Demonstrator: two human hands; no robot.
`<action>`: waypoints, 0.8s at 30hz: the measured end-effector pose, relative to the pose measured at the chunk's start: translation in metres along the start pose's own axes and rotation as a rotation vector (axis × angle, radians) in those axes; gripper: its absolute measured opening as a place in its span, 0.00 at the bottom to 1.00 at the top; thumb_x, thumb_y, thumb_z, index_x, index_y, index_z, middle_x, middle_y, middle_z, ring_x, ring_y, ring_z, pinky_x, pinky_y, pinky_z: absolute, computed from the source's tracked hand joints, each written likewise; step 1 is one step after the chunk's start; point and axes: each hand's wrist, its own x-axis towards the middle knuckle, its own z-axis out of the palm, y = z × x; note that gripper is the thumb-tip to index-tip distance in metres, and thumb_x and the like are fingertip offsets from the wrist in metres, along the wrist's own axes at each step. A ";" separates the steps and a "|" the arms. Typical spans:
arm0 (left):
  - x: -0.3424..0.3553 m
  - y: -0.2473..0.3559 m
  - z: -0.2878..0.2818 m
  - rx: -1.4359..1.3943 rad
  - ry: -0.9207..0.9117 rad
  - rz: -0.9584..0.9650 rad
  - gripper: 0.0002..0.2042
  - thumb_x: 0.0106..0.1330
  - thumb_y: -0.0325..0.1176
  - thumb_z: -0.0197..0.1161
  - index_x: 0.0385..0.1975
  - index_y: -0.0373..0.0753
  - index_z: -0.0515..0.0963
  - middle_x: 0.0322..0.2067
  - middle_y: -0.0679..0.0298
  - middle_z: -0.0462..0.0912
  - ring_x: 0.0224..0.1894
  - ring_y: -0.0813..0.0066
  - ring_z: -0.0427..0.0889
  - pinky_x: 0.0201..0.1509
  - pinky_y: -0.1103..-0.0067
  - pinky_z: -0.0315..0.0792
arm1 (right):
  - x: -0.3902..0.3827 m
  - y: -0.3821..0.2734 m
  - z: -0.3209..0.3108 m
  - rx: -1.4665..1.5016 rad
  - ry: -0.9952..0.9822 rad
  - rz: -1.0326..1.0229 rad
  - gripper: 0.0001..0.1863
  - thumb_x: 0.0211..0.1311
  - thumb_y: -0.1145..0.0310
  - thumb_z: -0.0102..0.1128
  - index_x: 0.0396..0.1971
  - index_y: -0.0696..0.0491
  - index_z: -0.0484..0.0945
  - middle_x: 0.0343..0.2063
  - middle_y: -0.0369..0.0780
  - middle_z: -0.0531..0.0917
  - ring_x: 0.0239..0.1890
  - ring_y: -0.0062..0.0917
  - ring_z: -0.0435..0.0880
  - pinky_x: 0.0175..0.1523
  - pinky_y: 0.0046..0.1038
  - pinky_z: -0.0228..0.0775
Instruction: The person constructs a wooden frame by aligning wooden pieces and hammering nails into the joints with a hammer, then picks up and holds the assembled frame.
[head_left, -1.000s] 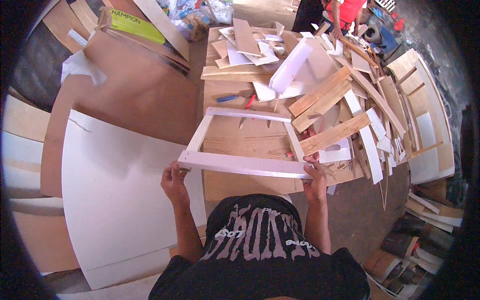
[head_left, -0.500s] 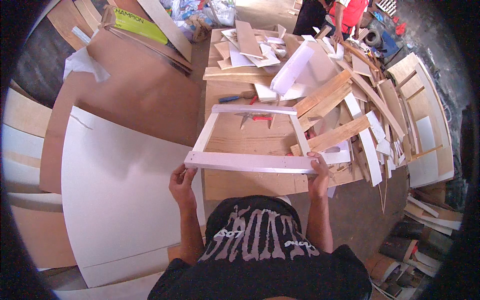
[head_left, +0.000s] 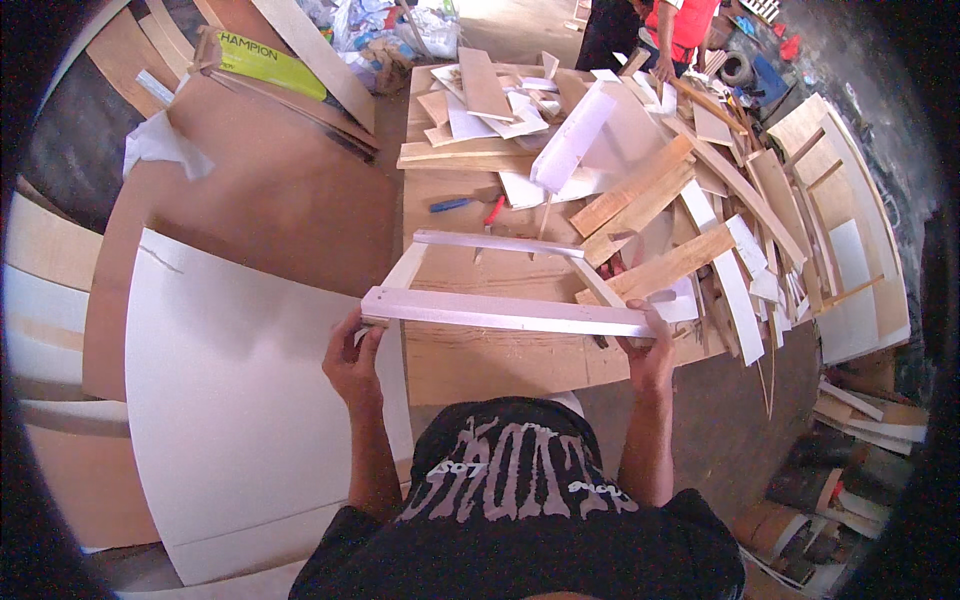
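Observation:
A rectangular wooden frame (head_left: 510, 312) with white-faced strips is held up between my two hands, over the near part of the workbench. My left hand (head_left: 352, 348) grips its near left corner, thumb and fingers closed round the strip. At the near right corner my right hand (head_left: 650, 350) is closed round the end of the same strip. The frame's near side is raised and tilted, and its far strip (head_left: 498, 242) looks lower, close to the bench top. Behind that strip lie a blue-handled tool (head_left: 452, 204) and a red tool handle (head_left: 494, 211), partly hidden.
Offcuts and planks (head_left: 640, 190) heap over the far and right parts of the plywood workbench (head_left: 480, 365). A large white panel (head_left: 250, 400) and a brown board (head_left: 290, 210) stand at the left. Across the bench is a person in red (head_left: 682, 35). Panels (head_left: 850, 230) lean at right.
Both hands have raised and tilted the near side of the frame, so it appears more edge-on. The far strip appears lower and now covers the pliers. My view has shifted slightly.

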 end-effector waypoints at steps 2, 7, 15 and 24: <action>-0.005 0.016 0.003 0.063 -0.009 0.077 0.19 0.62 0.15 0.65 0.54 0.28 0.78 0.51 0.54 0.80 0.52 0.67 0.81 0.57 0.73 0.79 | -0.007 -0.010 0.004 -0.017 0.048 0.010 0.24 0.68 0.53 0.51 0.54 0.55 0.77 0.51 0.41 0.77 0.54 0.32 0.78 0.60 0.37 0.73; 0.008 0.020 0.005 0.172 0.039 0.216 0.18 0.62 0.16 0.65 0.53 0.29 0.79 0.48 0.55 0.80 0.51 0.68 0.82 0.54 0.75 0.81 | 0.007 -0.023 0.007 -0.217 -0.064 -0.089 0.39 0.71 0.37 0.46 0.60 0.60 0.71 0.57 0.48 0.74 0.58 0.37 0.77 0.62 0.39 0.72; 0.045 0.027 0.030 0.261 0.037 0.283 0.17 0.64 0.25 0.67 0.54 0.34 0.79 0.51 0.57 0.82 0.51 0.71 0.82 0.54 0.76 0.80 | 0.047 -0.036 0.015 -0.481 0.093 -0.058 0.37 0.74 0.36 0.39 0.65 0.53 0.69 0.49 0.48 0.81 0.45 0.32 0.85 0.41 0.28 0.81; 0.062 0.034 0.049 0.135 -0.016 0.263 0.18 0.69 0.29 0.63 0.57 0.29 0.77 0.56 0.54 0.80 0.58 0.68 0.78 0.65 0.74 0.70 | 0.059 -0.045 0.057 -0.290 0.093 -0.244 0.29 0.79 0.49 0.37 0.53 0.60 0.77 0.49 0.44 0.82 0.52 0.34 0.81 0.63 0.35 0.67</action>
